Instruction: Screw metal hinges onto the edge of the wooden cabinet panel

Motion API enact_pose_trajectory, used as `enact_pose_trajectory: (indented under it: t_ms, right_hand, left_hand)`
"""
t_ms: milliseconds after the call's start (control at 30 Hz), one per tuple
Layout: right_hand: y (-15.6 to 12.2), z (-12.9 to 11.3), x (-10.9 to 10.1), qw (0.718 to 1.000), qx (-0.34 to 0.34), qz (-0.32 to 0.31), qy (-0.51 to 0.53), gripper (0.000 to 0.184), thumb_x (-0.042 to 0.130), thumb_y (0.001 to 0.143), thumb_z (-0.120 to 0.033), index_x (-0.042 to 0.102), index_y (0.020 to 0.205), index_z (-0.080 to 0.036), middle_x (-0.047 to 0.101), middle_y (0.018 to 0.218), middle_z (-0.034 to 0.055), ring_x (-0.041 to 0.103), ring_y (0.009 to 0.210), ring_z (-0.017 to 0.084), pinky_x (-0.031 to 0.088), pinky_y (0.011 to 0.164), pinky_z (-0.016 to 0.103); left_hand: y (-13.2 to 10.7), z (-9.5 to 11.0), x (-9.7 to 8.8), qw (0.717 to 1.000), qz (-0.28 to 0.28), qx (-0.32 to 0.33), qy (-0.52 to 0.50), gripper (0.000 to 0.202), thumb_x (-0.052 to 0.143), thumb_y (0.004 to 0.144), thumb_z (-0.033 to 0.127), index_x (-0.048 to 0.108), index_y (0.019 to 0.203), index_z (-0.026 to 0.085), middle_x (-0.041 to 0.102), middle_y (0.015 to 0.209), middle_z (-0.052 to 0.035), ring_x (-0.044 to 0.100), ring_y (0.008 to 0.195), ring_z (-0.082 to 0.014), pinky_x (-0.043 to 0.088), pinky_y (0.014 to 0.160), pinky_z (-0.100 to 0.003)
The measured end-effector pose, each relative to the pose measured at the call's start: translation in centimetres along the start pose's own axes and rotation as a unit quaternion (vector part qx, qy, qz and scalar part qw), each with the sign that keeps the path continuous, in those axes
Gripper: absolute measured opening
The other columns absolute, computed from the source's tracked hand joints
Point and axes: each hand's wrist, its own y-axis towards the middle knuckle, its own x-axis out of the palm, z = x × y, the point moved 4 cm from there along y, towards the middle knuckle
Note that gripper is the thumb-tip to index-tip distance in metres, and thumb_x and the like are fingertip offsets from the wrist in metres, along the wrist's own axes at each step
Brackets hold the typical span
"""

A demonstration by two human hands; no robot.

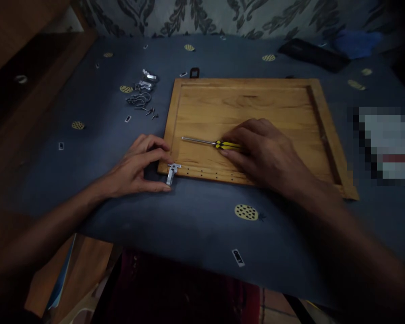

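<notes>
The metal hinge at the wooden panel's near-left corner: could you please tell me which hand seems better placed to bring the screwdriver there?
Probably the right hand: it grips the screwdriver by the handle, the tip pointing left, while the left hand is at the hinge.

The bare, thin left arm (64, 218) slanted up from the bottom left corner. Its left wrist (104, 189) was almost straight. The bare left hand (135, 168) was turned partly on its side, its fingers bent and bunched close. The left thumb (155, 185) stuck out below them, so it made a wide pinch with the pointing finger, like a letter C. The bare right arm (340, 225) slanted up from the bottom right corner, blurry and dark at its low end. The bare right hand (265, 150) had its back up. Its fingers curled over, and the right thumb (236, 157) pressed in to make a grip.
</notes>
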Motion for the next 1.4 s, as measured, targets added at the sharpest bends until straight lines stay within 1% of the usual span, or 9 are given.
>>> enact_pose_trajectory:
  t_ms: [167,300,467,533,600,800,967,1267,1400]
  right_hand:
    - [-0.2,1.2,-1.3,0.995,0.089,-0.038,0.019,0.009,0.071,0.093,-0.030,0.068,0.096,-0.022,0.073,0.104,0.0151,0.070,0.094,0.033,0.053,0.076,0.045]
    - [-0.4,1.2,-2.7,0.975,0.154,0.060,0.146,0.013,0.079,0.084,-0.031,0.069,0.090,-0.024,0.070,0.078,0.0032,0.063,0.070,0.022,0.045,0.065,0.038]
    - [-0.6,-1.8,-4.8,0.897,0.175,0.236,0.331,0.023,0.093,0.078,-0.035,0.073,0.083,-0.025,0.069,0.076,-0.0021,0.055,0.057,0.013,0.044,0.057,0.034]
    - [-0.7,-3.7,-5.3,0.853,0.177,0.263,0.415,0.026,0.092,0.082,-0.038,0.070,0.079,-0.026,0.063,0.070,-0.0045,0.052,0.053,0.011,0.040,0.049,0.032]
    - [-0.8,-5.8,-5.4,0.839,0.151,0.254,0.457,0.024,0.089,0.086,-0.037,0.068,0.080,-0.027,0.063,0.069,-0.0048,0.056,0.054,0.012,0.044,0.047,0.031]
    - [-1.9,-8.7,-4.0,0.872,0.165,0.233,0.397,0.016,0.072,0.105,-0.046,0.066,0.099,-0.032,0.078,0.099,-0.0009,0.070,0.061,0.016,0.058,0.053,0.035]
    - [-1.8,-8.8,-3.1,0.867,0.181,0.215,0.412,0.025,0.069,0.103,-0.053,0.061,0.096,-0.030,0.078,0.100,0.0045,0.071,0.059,0.023,0.061,0.051,0.041]
    - [-1.3,-9.3,-2.8,0.865,0.122,0.198,0.444,0.011,0.067,0.106,-0.030,0.059,0.099,-0.031,0.075,0.091,-0.0009,0.073,0.062,0.020,0.061,0.053,0.038]
    - [-1.3,-9.3,-2.7,0.862,0.136,0.200,0.445,0.013,0.067,0.107,-0.038,0.058,0.099,-0.031,0.076,0.094,0.0006,0.073,0.063,0.021,0.061,0.053,0.038]
  left_hand:
    - [0.0,0.0,0.1,1.000,0.006,0.007,0.003,0.048,0.084,0.092,0.061,0.074,0.125,0.027,0.064,0.137,-0.0075,0.057,0.123,-0.0286,0.047,0.110,-0.044]
    - [-0.1,-0.2,0.2,0.999,0.031,0.021,0.000,0.049,0.082,0.093,0.065,0.075,0.124,0.028,0.065,0.134,-0.0071,0.058,0.121,-0.0283,0.047,0.109,-0.044]
    - [-0.1,-0.3,0.4,1.000,0.026,0.012,0.005,0.051,0.080,0.093,0.069,0.075,0.123,0.028,0.065,0.134,-0.0073,0.057,0.122,-0.0289,0.047,0.111,-0.045]
    - [-0.1,-0.4,0.4,1.000,0.023,0.005,0.007,0.052,0.081,0.092,0.070,0.076,0.122,0.028,0.065,0.134,-0.0075,0.057,0.123,-0.0294,0.047,0.112,-0.046]
    - [0.0,-0.5,0.5,1.000,0.022,0.003,0.007,0.053,0.081,0.091,0.070,0.076,0.122,0.028,0.065,0.135,-0.0074,0.056,0.123,-0.0294,0.047,0.112,-0.045]
    - [0.0,-0.7,0.5,1.000,0.016,-0.006,0.003,0.053,0.079,0.091,0.073,0.075,0.120,0.029,0.065,0.134,-0.0070,0.056,0.122,-0.0287,0.048,0.110,-0.044]
    - [0.0,-0.4,0.5,1.000,0.020,-0.004,0.006,0.053,0.080,0.090,0.072,0.076,0.121,0.029,0.065,0.134,-0.0071,0.056,0.121,-0.0291,0.047,0.111,-0.045]
    - [0.1,-0.5,0.5,1.000,0.003,-0.024,0.015,0.056,0.082,0.088,0.074,0.076,0.121,0.030,0.064,0.135,-0.0074,0.055,0.123,-0.0304,0.046,0.113,-0.047]
    - [0.1,-0.5,0.5,1.000,0.006,-0.019,0.011,0.056,0.081,0.089,0.074,0.076,0.123,0.030,0.063,0.136,-0.0073,0.054,0.124,-0.0303,0.046,0.113,-0.047]
